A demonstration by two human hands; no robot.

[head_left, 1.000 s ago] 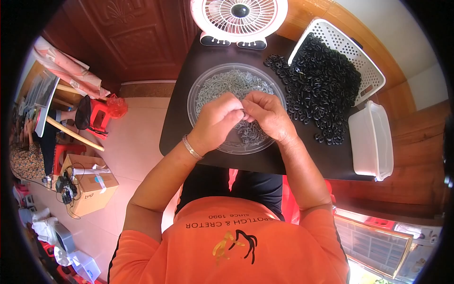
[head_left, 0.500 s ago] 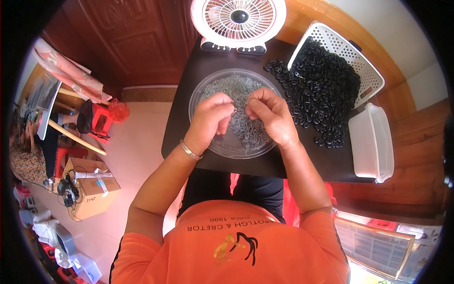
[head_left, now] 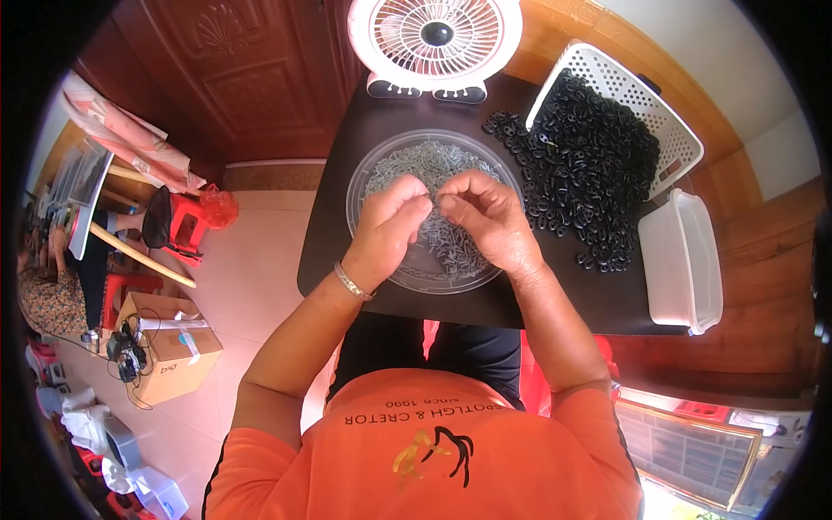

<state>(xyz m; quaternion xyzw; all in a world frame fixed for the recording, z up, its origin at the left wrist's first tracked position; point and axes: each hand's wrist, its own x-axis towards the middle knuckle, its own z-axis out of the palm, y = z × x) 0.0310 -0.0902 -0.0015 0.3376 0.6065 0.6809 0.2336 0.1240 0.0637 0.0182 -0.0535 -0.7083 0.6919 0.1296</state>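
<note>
My left hand [head_left: 393, 227] and my right hand [head_left: 487, 218] meet fingertip to fingertip above a round clear tray [head_left: 357, 178]. Both are closed in a pinch, thumb against fingers. Whatever sits between the fingertips is too small and too covered to name. Beneath them the tray holds a heap of small grey screw-like pieces [head_left: 431, 158]. To the right, a large pile of small black oval parts [head_left: 598, 165] spills over the dark table [head_left: 334, 269] from a tipped white perforated basket [head_left: 682, 143].
A pink and white fan [head_left: 436, 35] stands at the table's far edge. On the right edge is a white plastic bin [head_left: 680, 264]. At left on the floor are a cardboard box [head_left: 178, 351] and a red stool [head_left: 184, 225]. Another person [head_left: 56, 286] sits at far left.
My hands have come together; the fingertips, apart before, now meet. A small dark piece seen at my left fingertips is now hidden.
</note>
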